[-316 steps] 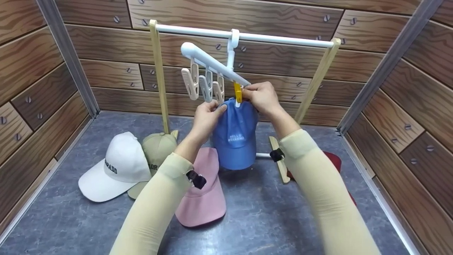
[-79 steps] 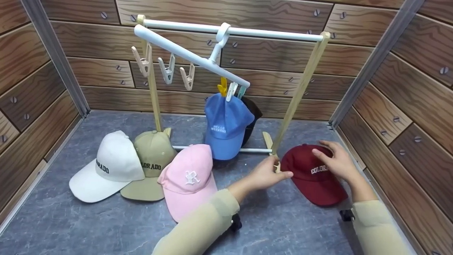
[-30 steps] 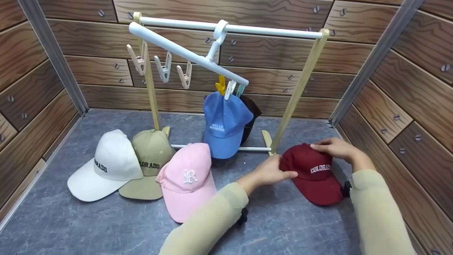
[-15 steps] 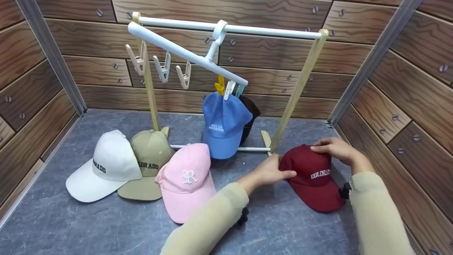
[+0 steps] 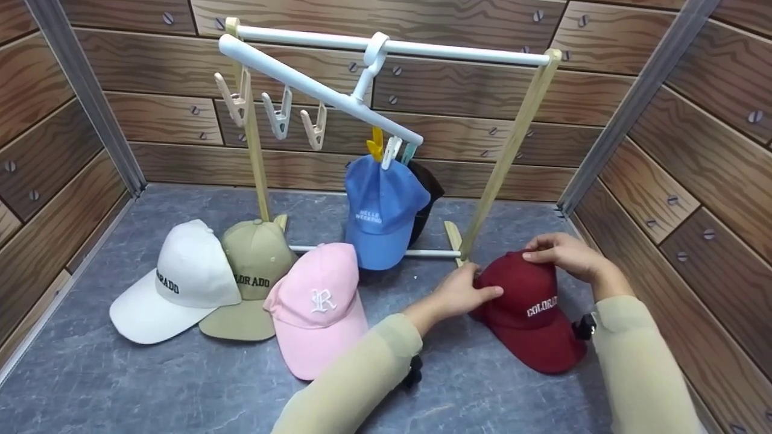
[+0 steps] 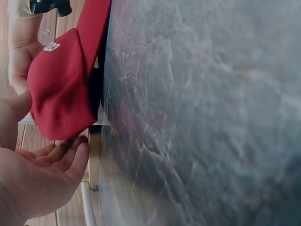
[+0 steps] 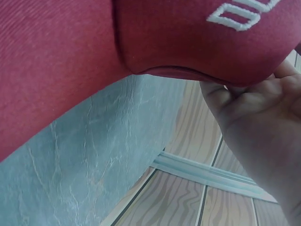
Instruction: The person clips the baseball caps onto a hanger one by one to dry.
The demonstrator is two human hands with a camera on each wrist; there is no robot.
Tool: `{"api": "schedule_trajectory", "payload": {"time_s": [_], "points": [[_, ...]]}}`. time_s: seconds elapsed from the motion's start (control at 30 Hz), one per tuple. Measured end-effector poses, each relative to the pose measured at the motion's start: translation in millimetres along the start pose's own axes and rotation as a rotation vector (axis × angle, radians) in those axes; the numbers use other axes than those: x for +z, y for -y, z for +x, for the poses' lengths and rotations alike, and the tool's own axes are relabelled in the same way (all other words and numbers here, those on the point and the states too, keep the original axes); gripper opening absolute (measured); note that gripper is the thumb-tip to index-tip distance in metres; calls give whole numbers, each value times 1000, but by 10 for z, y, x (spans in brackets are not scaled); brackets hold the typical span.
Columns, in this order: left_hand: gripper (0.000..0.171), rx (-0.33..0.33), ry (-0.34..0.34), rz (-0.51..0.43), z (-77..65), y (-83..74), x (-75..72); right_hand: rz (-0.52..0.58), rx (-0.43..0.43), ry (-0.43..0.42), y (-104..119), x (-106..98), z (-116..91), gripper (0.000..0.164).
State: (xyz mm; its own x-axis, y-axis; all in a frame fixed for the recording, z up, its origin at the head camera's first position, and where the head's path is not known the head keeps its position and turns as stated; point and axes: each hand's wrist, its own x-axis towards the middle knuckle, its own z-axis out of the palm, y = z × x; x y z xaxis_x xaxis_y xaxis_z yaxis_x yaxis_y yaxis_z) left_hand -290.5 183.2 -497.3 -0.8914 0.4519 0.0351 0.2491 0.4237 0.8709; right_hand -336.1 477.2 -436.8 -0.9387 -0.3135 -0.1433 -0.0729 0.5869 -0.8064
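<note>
A dark red baseball cap point(image 5: 525, 295) with white lettering is at the right of the tabletop, its brim pointing toward me. My left hand point(image 5: 458, 292) grips its back left side, thumb over the crown and fingers behind; the left wrist view shows those fingers point(image 6: 70, 155) at the cap's back edge. At the top of the crown, my right hand point(image 5: 564, 253) pinches the fabric. The crown looks tipped up. A blue cap point(image 5: 386, 211) hangs from a white hanger point(image 5: 319, 90) by yellow and white clothespins, overlapping a dark cap point(image 5: 429, 187) behind it.
Pink point(image 5: 319, 301), olive point(image 5: 256, 259) and white caps point(image 5: 193, 271) sit at the left. A rack with a white rod point(image 5: 458, 54) and wooden posts stands behind. Three clothespins point(image 5: 277, 114) dangle unused from the hanger's left half. Wood-patterned walls enclose the sides and back.
Both hands left the blue cap, now hanging from clothespins, and took hold of the red cap. In the last second the red cap's crown rose and its brim shifted toward me.
</note>
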Motion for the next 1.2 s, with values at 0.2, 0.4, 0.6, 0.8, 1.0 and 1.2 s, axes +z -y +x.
{"api": "schedule_trajectory", "payload": {"time_s": [0.2, 0.4, 0.6, 0.8, 1.0, 1.2], "points": [[48, -1, 9, -149, -10, -10, 3, 15, -20, 13, 63, 59, 12, 30], [39, -30, -5, -315, -34, -19, -21, 16, -31, 16, 151, 115, 13, 31], [32, -47, -27, -416, -59, -28, -77, 14, -55, 23, 252, 196, 25, 30], [25, -24, -41, -474, -65, 17, -144, -1, -82, 7, 329, 264, 43, 29], [22, -4, -22, -536, -94, 80, -250, 23, -92, 10, 397, 335, 69, 30], [20, -23, -28, -537, -139, 96, -352, 44, -105, 13, 443, 408, 102, 30]]}}
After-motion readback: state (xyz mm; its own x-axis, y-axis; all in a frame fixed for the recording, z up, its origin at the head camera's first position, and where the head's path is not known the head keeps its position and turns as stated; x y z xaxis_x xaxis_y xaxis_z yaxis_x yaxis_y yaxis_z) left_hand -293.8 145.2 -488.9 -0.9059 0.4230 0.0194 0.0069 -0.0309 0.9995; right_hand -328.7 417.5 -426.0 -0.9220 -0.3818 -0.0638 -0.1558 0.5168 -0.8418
